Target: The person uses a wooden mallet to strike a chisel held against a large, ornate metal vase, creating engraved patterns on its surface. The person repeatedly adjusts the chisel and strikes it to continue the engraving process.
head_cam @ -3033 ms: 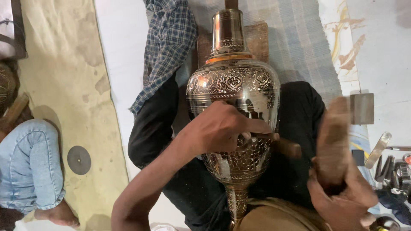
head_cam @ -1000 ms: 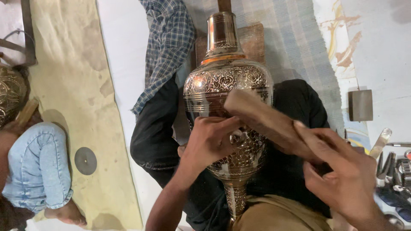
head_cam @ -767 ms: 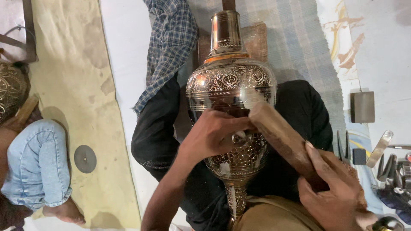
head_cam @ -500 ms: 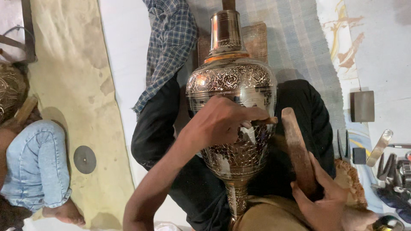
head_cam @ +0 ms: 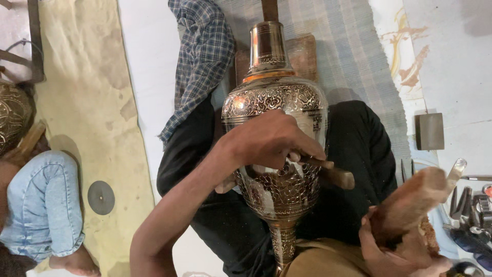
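Left hand (head_cam: 274, 141) gripped a chisel (head_cam: 330, 173) against the engraved brass vase (head_cam: 279, 102); right hand (head_cam: 394, 246), lower right of the vase, clutched a wooden mallet (head_cam: 412, 197) angled away.

A workshop floor seen from above.

A pale floor (head_cam: 148, 61) carries a stained beige mat (head_cam: 77, 102) at the left, a grey woven mat (head_cam: 348, 56) at the top, and a small grey block (head_cam: 429, 131) at the right.
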